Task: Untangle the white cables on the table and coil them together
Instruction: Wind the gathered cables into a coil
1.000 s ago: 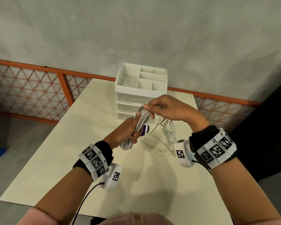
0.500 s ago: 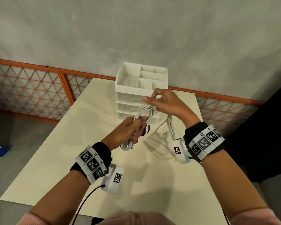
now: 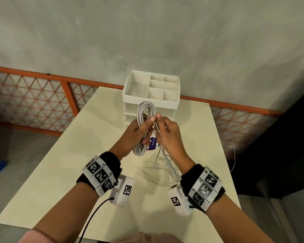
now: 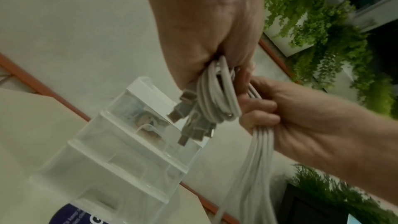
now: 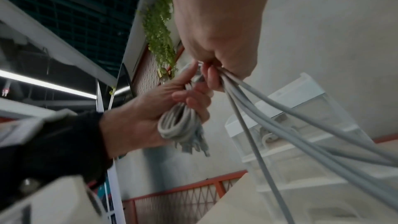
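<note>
Careful: your left grip (image 3: 139,130) clutches the coiled white cables (image 3: 146,111) above the desk (image 3: 60,163); your right grip (image 3: 167,135) pinches the loose strands beside it. Slacken either, and loops may spill.

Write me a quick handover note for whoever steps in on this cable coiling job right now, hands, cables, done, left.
Left hand: grips the coiled bundle of white cables at its middle, held above the table; loops stick out above and below the fist, and the connector ends hang from the bundle's lower end.
Right hand: grips the loose cable strands right beside the bundle; they trail down to the table.
Behind: white drawer organizer.
Done: most of the length is coiled.
Left: wind the trailing strands onto the bundle, probably a few more turns.
</note>
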The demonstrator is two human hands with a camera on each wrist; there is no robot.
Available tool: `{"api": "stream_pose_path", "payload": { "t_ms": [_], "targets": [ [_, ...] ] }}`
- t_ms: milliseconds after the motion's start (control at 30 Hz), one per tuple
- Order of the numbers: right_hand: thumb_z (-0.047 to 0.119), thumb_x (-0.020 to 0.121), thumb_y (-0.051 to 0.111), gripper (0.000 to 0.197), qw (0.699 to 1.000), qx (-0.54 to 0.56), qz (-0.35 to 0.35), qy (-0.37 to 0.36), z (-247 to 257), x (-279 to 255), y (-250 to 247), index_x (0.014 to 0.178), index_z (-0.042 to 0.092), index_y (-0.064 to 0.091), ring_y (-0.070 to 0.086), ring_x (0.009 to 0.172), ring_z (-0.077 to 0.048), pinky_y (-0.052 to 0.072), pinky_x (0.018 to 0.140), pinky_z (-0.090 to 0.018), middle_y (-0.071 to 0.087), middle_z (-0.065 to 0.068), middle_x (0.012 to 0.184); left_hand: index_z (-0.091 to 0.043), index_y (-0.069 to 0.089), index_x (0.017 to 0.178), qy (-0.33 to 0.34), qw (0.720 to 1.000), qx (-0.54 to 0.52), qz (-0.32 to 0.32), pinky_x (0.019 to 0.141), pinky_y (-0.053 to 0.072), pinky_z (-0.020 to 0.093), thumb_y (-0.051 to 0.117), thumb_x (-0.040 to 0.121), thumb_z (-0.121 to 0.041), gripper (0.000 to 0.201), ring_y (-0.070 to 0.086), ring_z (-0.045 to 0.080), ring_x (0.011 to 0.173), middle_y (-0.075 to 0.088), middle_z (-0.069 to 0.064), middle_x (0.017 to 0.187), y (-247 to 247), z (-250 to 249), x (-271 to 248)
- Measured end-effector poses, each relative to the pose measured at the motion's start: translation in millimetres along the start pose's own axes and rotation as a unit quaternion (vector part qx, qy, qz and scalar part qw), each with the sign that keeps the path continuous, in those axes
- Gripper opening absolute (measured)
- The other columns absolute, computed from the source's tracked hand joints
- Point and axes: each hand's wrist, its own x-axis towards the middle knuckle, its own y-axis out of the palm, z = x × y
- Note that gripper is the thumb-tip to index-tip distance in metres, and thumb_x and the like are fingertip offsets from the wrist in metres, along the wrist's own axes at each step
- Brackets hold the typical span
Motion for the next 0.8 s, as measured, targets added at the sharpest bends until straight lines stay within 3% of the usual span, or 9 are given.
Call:
{"api": "stream_pose_path", "payload": {
  "t_ms": [133,200,267,333,400,467,567,667,800],
  "targets": [
    [0.039,0.099,0.038,0.037,0.998,0.007,0.04,0.04,11,0,-2,0.078,0.022,0.063,0.05,0.041,-0.009,0.044,0.046,-0.026,0.054,-0.002,0.057,-0.01,0.055,0.087,0.006,1.0,0.019,0.002,0.045,0.043,0.023,0.042,0.1,-0.028,0.025,0.047,0.014,0.04,0.059,0.0,0.061,0,3,3],
    [0.04,0.099,0.037,0.034,0.991,0.061,0.091,0.079,15,2,-4,0.104,0.024,0.067,0.058,0.051,-0.012,0.052,0.052,-0.029,0.068,-0.001,0.082,-0.011,0.057,0.093,-0.002,1.0,0.015,-0.003,0.047,0.044,0.022,0.044,0.099,-0.03,0.024,0.049,0.013,0.043,0.057,-0.005,0.055,1,4,3],
    [0.04,0.098,0.041,0.042,0.965,0.159,0.15,0.143,15,7,-6,0.139,0.035,0.041,0.058,0.058,-0.021,0.052,0.053,-0.03,0.063,0.0,0.116,-0.009,0.057,0.095,-0.022,0.999,-0.028,0.001,0.05,0.045,0.022,0.044,0.099,-0.03,0.025,0.049,0.012,0.044,0.055,-0.007,0.05,4,3,1],
    [0.04,0.094,0.048,0.061,0.942,0.218,0.158,0.199,11,11,-6,0.148,0.035,0.019,0.057,0.055,-0.025,0.048,0.046,-0.025,0.061,0.003,0.112,-0.006,0.056,0.096,-0.046,0.995,-0.086,0.01,0.05,0.044,0.023,0.042,0.1,-0.029,0.028,0.049,0.011,0.044,0.055,-0.006,0.048,6,2,-1],
    [0.044,0.091,0.051,0.066,0.934,0.235,0.157,0.218,11,11,-5,0.146,0.017,0.024,0.061,0.052,-0.026,0.047,0.042,-0.024,0.065,-0.001,0.084,-0.003,0.057,0.091,-0.057,0.992,-0.106,0.022,0.049,0.046,0.022,0.041,0.1,-0.028,0.031,0.049,0.013,0.045,0.053,-0.004,0.045,4,4,0],
    [0.048,0.094,0.043,0.052,0.938,0.218,0.167,0.21,12,9,-5,0.125,0.006,0.044,0.065,0.053,-0.022,0.048,0.042,-0.024,0.058,-0.007,0.071,-0.005,0.058,0.082,-0.053,0.992,-0.107,0.032,0.05,0.047,0.023,0.042,0.099,-0.029,0.034,0.048,0.018,0.045,0.045,-0.003,0.041,1,6,2],
    [0.056,0.095,0.022,0.052,0.955,0.141,0.189,0.18,17,5,-9,0.092,0.016,0.054,0.064,0.062,-0.026,0.051,0.051,-0.025,0.065,-0.015,0.072,-0.008,0.057,0.077,-0.036,0.995,-0.087,0.01,0.051,0.046,0.026,0.043,0.099,-0.03,0.034,0.044,0.023,0.045,0.035,0.001,0.043,-1,9,5],
    [0.061,0.092,0.034,0.05,0.961,-0.061,0.252,0.098,9,7,-19,0.094,0.017,0.059,0.064,0.063,-0.02,0.054,0.062,-0.032,0.071,-0.013,0.082,-0.011,0.055,0.073,-0.021,0.991,-0.09,-0.099,0.049,0.042,0.024,0.044,0.099,-0.031,0.035,0.041,0.014,0.042,0.038,0.003,0.047,-5,15,10],
    [0.032,0.092,0.056,0.022,0.957,-0.161,0.24,-0.005,-8,6,-23,0.108,0.016,0.053,0.056,0.055,-0.002,0.044,0.061,-0.021,0.061,0.005,0.068,-0.012,0.057,0.068,-0.018,0.962,-0.084,-0.261,0.045,0.041,0.022,0.046,0.099,-0.029,0.037,0.045,0.01,0.038,0.048,0.002,0.048,-15,25,22]
  ]
}}
